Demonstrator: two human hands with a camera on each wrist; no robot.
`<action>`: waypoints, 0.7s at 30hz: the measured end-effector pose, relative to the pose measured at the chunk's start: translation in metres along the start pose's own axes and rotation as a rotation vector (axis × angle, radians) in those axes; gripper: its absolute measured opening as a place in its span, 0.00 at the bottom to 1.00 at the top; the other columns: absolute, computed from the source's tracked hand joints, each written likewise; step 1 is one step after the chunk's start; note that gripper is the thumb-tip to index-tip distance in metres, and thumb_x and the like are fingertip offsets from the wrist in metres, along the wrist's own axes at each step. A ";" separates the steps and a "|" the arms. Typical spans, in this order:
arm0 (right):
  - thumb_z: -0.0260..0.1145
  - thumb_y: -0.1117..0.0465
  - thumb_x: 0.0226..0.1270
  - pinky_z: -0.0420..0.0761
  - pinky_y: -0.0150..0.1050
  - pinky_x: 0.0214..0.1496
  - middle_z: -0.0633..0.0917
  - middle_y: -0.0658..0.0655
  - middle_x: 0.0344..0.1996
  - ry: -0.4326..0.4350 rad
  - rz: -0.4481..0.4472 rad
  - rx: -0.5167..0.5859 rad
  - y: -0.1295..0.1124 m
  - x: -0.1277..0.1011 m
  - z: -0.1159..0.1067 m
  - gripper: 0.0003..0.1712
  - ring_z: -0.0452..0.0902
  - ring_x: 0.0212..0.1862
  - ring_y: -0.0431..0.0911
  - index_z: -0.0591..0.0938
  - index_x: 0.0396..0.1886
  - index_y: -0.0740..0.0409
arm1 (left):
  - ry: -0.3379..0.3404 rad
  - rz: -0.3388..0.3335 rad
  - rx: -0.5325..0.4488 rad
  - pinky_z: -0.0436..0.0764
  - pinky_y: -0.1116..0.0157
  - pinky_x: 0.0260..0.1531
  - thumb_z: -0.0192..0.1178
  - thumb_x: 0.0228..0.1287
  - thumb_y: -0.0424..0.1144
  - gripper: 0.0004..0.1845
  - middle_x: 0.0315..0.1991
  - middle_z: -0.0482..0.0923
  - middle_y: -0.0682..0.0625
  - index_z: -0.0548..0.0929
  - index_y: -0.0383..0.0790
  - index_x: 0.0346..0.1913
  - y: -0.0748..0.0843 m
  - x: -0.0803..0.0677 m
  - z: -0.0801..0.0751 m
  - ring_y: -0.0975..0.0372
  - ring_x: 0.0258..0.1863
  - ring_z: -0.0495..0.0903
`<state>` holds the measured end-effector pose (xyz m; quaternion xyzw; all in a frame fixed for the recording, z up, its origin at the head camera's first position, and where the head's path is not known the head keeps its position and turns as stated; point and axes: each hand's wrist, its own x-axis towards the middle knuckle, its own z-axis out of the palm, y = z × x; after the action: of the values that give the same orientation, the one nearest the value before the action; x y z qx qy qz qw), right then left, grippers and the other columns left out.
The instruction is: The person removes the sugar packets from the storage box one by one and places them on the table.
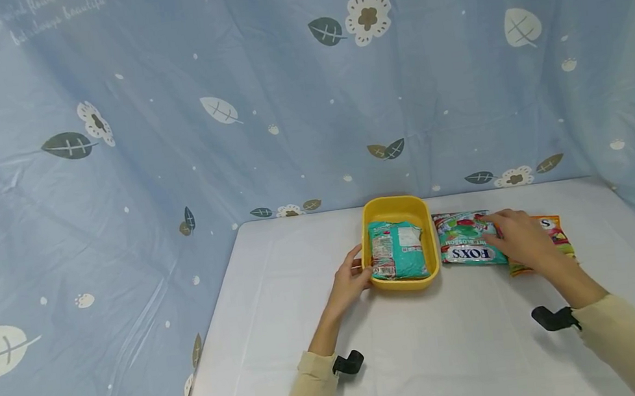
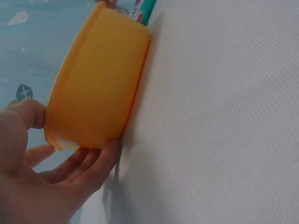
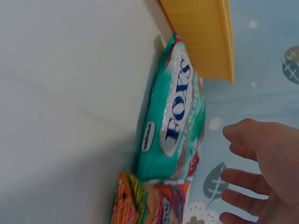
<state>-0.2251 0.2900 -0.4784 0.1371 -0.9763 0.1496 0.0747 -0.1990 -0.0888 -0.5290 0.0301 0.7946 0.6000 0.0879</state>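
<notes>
Left hand [image 1: 350, 281]: my thumb and fingers grip the yellow tub [image 1: 405, 285] at its near left corner; stiff, probably light.
Right hand [image 1: 519, 237]: my fingers are apart, over the bags, clamped on nothing.
Teal Fox's bag [image 1: 469, 237]: lies just right of the tub; likely light, soft, slippery; best pinched across its middle.
Orange bag [image 1: 559, 239]: at its right end, probably handles alike.

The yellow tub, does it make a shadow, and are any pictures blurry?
Left wrist view: yes, the yellow tub casts a soft shadow on the white table; right wrist view: big letters on the green bag look soft but readable; head view: those letters look crisper, with a faint shadow beside the right sleeve.
</notes>
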 end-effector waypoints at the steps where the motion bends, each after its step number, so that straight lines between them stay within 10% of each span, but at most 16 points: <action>1: 0.69 0.56 0.63 0.74 0.70 0.56 0.80 0.75 0.53 -0.006 0.000 0.006 -0.002 0.001 0.000 0.26 0.75 0.53 0.71 0.80 0.58 0.65 | 0.001 0.003 -0.003 0.89 0.60 0.41 0.57 0.68 0.41 0.32 0.58 0.73 0.40 0.63 0.55 0.74 0.000 0.000 0.000 0.54 0.52 0.79; 21: 0.67 0.53 0.66 0.76 0.68 0.58 0.79 0.72 0.55 -0.072 -0.003 0.064 -0.046 0.021 0.007 0.27 0.74 0.57 0.68 0.78 0.61 0.60 | 0.001 -0.008 0.015 0.89 0.63 0.40 0.57 0.69 0.41 0.33 0.57 0.73 0.41 0.62 0.56 0.74 -0.001 0.000 0.000 0.56 0.52 0.78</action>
<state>-0.2323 0.2403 -0.4680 0.1463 -0.9729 0.1754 0.0356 -0.1990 -0.0888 -0.5298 0.0273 0.7991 0.5938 0.0897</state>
